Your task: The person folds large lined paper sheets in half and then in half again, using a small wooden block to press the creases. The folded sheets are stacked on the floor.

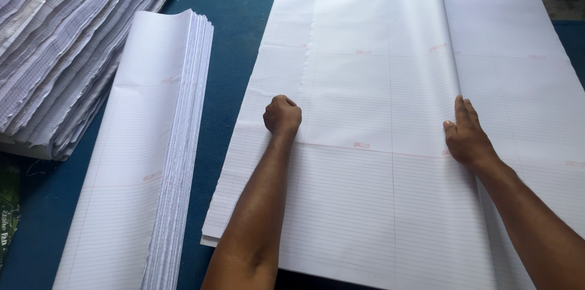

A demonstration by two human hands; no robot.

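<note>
Left hand (282,114): closed fist, knuckles up and forward, pressing down, wrist straight. Left forearm bare, runs from bottom centre up, slightly right-leaning. Right hand (466,134): flat, palm down, fingers (464,109) together and extended forward, thumb tucked along left side. Right forearm bare, enters from bottom right corner, angled up-left. Hands well apart, roughly level, right slightly lower. Both arms extended, elbows out of view.

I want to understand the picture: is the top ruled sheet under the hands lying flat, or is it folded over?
Folded over. The top ruled sheet curls at its right edge, where the right hand presses; the left hand rests on it as a fist.
</note>
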